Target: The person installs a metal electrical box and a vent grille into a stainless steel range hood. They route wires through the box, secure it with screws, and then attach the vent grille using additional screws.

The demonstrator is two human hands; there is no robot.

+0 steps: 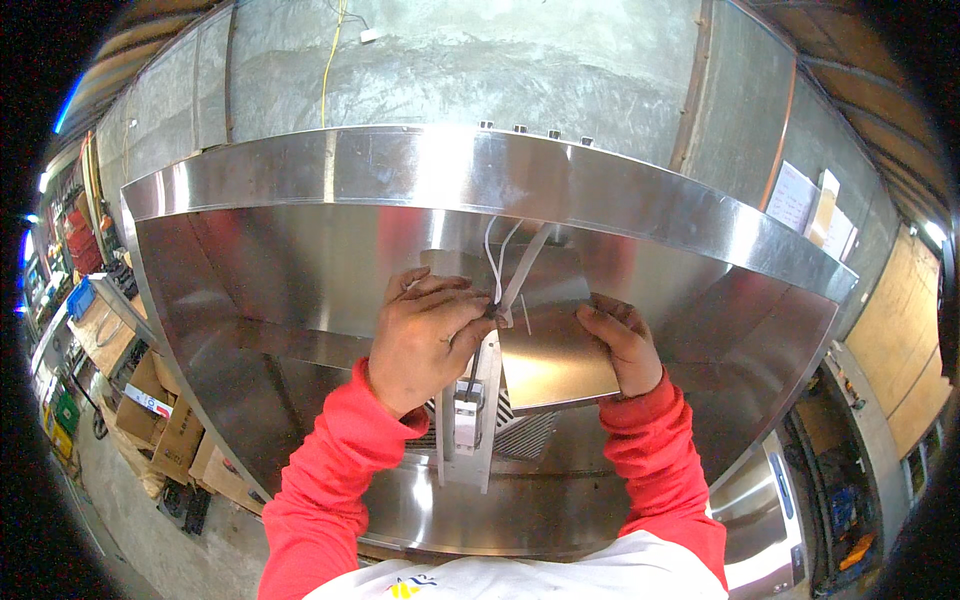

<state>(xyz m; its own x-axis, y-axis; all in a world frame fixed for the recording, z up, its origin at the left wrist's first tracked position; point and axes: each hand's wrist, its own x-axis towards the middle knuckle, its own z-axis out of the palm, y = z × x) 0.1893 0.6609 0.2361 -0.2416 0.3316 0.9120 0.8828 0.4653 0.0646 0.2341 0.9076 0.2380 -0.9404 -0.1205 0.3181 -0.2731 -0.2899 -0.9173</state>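
Observation:
A large stainless steel hood-like shell (400, 165) fills the space before me. My left hand (425, 335) is closed, its thumb and fingertips pinched at the dark end of a white cable (491, 245), above a narrow metal channel bracket (448, 455). Inside the bracket sits a small pale block (466, 420) with a dark lead running up from it towards my fingers. My right hand (628, 345) grips the right side of a shiny metal panel (560, 370), thumb on its face and fingers partly behind. A flat metal strip (527, 268) slants down beside the cable.
Behind the shell rises a grey wall (550, 60) with a hanging yellow cord (332, 65). Cardboard boxes (165, 415) stand on the floor at left. A shelf unit (840, 470) is at right, and striped vent slats (525, 437) show below the panel.

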